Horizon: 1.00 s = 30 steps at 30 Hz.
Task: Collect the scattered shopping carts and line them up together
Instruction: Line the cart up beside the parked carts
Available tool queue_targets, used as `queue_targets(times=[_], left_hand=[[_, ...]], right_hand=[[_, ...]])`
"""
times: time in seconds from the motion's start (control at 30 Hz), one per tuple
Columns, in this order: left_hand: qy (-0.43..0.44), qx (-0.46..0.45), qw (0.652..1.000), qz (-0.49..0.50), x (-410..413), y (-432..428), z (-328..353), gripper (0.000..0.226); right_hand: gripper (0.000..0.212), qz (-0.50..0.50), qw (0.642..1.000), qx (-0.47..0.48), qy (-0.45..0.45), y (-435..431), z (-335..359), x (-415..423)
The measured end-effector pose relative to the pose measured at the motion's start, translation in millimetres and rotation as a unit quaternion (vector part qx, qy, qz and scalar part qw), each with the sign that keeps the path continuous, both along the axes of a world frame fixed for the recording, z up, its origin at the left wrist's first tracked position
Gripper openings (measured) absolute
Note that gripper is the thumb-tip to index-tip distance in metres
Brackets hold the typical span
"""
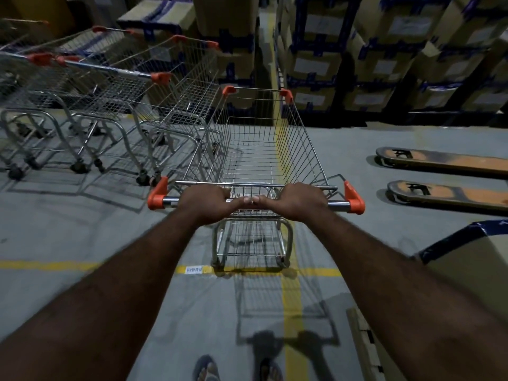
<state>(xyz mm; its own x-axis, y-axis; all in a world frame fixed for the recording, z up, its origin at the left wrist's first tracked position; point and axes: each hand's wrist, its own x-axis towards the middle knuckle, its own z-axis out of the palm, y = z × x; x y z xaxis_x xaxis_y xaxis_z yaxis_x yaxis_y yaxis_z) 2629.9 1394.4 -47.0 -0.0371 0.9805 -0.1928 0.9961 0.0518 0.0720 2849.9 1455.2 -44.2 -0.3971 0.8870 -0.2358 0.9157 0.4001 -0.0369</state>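
Cart (pixel 264 149) gripped by both hands, parked row (pixel 110 86) close on the left.

Your left hand (pixel 204 200) and right hand (pixel 299 199) each curl round the handle bar (pixel 338 206), thumbs meeting at mid-bar. The cart stands on the grey floor over the yellow line (pixel 291 298), nose toward the stacked boxes (pixel 384 64). Risk one: its front left side sits just beside the nearest parked cart (pixel 187 105), contact unclear, so a straight push likely snags wire on wire instead of lining up. Risk two: with both hands bunched at centre you have little leverage to steer, and a swing right could clip the pallet-jack forks (pixel 445 163). Risk three: overshooting into the boxes ahead. Your sandals (pixel 207 369) are open, so mind your toes behind the rear wheels.
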Motion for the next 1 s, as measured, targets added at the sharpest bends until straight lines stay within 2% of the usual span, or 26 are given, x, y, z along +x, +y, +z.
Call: queue_targets(times=[0.7,0.9,1.0], left_hand=[[0.01,-0.013,1.0,-0.002,5.2,-4.8,12.5,0.097],[-0.004,-0.021,1.0,-0.006,2.3,-2.7,11.4,0.096],[-0.005,-0.026,1.0,-0.013,0.1,-0.9,10.9,0.098]], right_hand=[[0.097,0.007,1.0,0.002,0.022,-3.5,5.3,-0.4],[0.106,0.003,1.0,-0.006,0.031,-3.7,4.7,-2.5],[0.103,-0.003,1.0,-0.006,0.027,-4.0,6.8,-2.9]])
